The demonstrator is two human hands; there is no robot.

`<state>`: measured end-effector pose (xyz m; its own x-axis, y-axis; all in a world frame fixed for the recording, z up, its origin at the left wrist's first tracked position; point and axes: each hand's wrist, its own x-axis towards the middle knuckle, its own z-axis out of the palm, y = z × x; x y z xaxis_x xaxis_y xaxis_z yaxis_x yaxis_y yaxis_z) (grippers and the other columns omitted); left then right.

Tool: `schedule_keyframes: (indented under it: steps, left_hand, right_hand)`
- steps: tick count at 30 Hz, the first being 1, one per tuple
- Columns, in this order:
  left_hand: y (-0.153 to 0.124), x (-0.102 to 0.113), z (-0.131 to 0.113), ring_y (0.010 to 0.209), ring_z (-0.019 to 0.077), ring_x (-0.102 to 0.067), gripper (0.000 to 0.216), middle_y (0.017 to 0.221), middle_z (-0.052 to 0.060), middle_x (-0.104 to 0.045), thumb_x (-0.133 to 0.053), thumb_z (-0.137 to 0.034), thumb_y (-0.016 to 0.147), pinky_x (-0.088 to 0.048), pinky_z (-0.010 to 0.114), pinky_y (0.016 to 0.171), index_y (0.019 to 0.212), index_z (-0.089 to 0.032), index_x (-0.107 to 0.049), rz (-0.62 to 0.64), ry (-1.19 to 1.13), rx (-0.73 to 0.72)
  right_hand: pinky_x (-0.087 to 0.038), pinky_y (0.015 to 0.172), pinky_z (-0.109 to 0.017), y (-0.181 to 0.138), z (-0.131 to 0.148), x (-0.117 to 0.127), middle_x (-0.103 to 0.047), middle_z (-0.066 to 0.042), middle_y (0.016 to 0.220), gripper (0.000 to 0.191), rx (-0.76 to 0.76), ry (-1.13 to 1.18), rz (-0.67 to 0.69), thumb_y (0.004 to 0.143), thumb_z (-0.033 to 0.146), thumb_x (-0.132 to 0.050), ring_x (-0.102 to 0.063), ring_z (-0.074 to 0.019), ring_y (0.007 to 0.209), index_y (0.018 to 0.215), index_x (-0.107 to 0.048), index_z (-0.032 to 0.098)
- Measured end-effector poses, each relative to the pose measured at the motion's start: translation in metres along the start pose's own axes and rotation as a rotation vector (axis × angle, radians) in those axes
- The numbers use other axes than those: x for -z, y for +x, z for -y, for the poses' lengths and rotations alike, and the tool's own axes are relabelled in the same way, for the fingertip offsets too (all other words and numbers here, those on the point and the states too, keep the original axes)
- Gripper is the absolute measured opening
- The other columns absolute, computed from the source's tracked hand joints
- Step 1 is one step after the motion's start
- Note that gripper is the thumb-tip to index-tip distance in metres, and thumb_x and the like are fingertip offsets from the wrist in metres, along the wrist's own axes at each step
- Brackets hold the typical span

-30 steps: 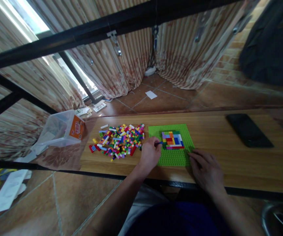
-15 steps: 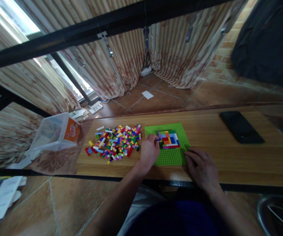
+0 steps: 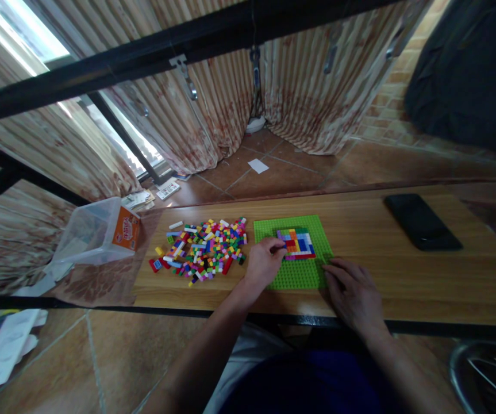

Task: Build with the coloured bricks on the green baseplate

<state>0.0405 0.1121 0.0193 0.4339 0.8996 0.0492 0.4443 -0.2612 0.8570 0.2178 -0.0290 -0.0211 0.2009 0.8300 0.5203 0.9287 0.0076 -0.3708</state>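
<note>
A green baseplate (image 3: pixel 299 276) lies on the wooden table (image 3: pixel 403 270), with a square patch of coloured bricks (image 3: pixel 297 243) built on it. My left hand (image 3: pixel 265 263) rests on the plate's left edge, fingers pinched against the left side of the brick patch; what they pinch is too small to name. My right hand (image 3: pixel 353 293) lies on the table at the plate's near right corner, fingers loosely spread and touching the plate's edge. A pile of small loose bricks (image 3: pixel 204 248) in many colours is spread just left of the plate.
A clear plastic tub with an orange label (image 3: pixel 101 230) lies tipped at the table's left end. A black phone (image 3: pixel 422 221) lies at the right. Black metal bars (image 3: pixel 179 49) cross above. Curtains and tiled floor lie beyond the table.
My left hand has pressed slightly further right against the brick patch. The view shifted a little between the oldest frame and now. My right hand has stayed in place.
</note>
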Motion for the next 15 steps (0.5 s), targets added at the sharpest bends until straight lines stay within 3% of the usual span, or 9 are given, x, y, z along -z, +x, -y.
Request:
schedule_keyframes:
  steps: [9, 15]
  left_hand:
    - [0.006, -0.002, 0.001, 0.083, 0.0149, -0.070, 0.016, 0.089, 0.002, -0.076, -0.060, -0.011, 0.085, -0.053, 0.026, 0.078, 0.091, -0.019, -0.072, -0.048, 0.000, 0.079]
    - [0.012, -0.002, 0.000, 0.076, 0.0131, -0.068, 0.012, 0.083, 0.001, -0.075, -0.061, -0.010, 0.082, -0.050, 0.023, 0.070, 0.083, -0.017, -0.071, -0.068, -0.016, 0.104]
  right_hand:
    - [-0.053, 0.085, -0.040, 0.002, 0.000, 0.001, -0.068, -0.010, 0.108, 0.016, 0.047, -0.027, -0.018, 0.091, 0.023, -0.057, -0.062, -0.0221, 0.096, 0.099, -0.068, 0.017]
    - [-0.053, 0.086, -0.041, 0.001, 0.000, 0.001, -0.068, -0.009, 0.108, 0.016, 0.034, -0.017, -0.019, 0.090, 0.023, -0.057, -0.062, -0.0224, 0.097, 0.100, -0.069, 0.017]
